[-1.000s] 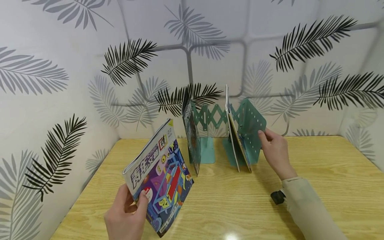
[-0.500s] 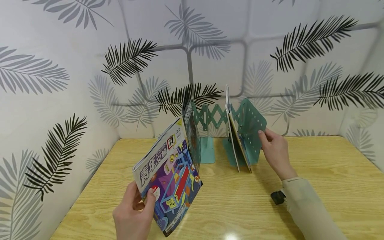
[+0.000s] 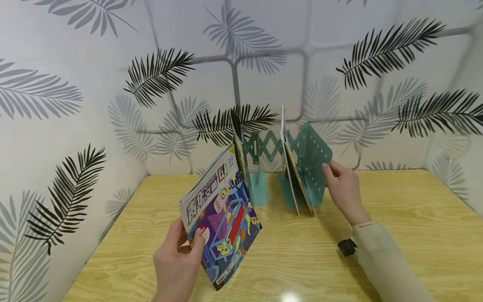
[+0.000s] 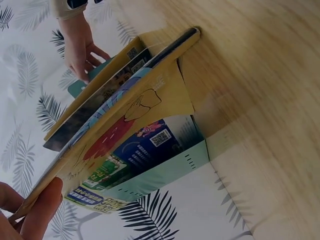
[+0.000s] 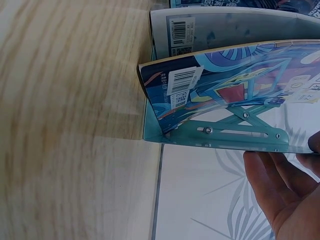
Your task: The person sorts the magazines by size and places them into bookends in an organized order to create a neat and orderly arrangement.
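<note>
My left hand [image 3: 177, 256] pinches a magazine [image 3: 222, 226] with a purple and blue cover by its left edge, thumb on the front. The magazine is tilted, in front of the left side of a green expandable bookend [image 3: 315, 155]. In the left wrist view its other side shows a yellow page [image 4: 165, 97]; whether it touches the table there I cannot tell. My right hand [image 3: 345, 188] holds the bookend's perforated right end plate by its outer edge. Thin magazines [image 3: 292, 180] lean by that plate. Another magazine [image 3: 241, 153] stands at the left end, partly hidden.
The bookend's zigzag lattice [image 3: 269, 144] spans a gap between the left and right magazines. It stands on a wooden table [image 3: 302, 256], close to a leaf-patterned wall [image 3: 264, 33]. A black item [image 3: 347, 247] shows beside my right cuff.
My left hand has carried the magazine rightward, so it now overlaps the magazine standing at the left end, which looks narrower. My right hand stays on the end plate.
</note>
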Available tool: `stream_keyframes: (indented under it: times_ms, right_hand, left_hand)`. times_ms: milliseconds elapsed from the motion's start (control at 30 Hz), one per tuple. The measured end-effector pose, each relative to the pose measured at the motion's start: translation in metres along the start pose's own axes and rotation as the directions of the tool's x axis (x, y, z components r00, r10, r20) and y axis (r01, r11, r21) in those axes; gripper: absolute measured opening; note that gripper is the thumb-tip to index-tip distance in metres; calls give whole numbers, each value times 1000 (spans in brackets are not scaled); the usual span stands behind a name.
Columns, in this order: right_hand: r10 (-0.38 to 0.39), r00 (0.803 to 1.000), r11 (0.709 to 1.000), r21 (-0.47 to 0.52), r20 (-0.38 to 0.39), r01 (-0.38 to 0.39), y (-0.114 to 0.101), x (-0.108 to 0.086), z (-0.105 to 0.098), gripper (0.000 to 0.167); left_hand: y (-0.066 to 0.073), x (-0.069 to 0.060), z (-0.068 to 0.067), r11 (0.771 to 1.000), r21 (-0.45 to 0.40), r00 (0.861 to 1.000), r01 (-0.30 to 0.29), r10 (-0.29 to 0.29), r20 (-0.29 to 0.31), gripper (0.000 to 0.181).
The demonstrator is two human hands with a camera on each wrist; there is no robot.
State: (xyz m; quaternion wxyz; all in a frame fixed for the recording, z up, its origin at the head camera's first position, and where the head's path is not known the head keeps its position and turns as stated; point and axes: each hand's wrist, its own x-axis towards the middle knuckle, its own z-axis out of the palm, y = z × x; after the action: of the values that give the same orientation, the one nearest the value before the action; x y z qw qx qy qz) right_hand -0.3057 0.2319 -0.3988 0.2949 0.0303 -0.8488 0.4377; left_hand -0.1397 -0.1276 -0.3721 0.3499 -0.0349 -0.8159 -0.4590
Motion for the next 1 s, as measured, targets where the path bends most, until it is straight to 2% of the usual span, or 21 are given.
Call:
stream_keyframes:
  times_ms: [267,433,567,733,1000]
  right_hand:
    - [-2,1000,1000,4,4,2,-2,0,2,44]
    - [0,1000,1000,9,8,0,-3,1,1,44]
    - [0,1000,1000,7,9,0,-2,1,0,45]
    - [-3,1000,1000,8,7,3,-1,0,-1,45]
    - [5,1000,1000,5,5,-5,-1,-1,-1,45]
  left_hand:
    - [1,1,0,999,9,1000,-31,30,6,38]
    - [1,-1,-1,1000,21,1000,-22,23,-10,37]
    - [3,-3,-2,1000,19,1000,-11,11,-28,37]
    - [5,-8,-7,999,43,998,-32,35,-59,36]
    - [12,-16,-11,997,67,997,-45,49,-61,38]
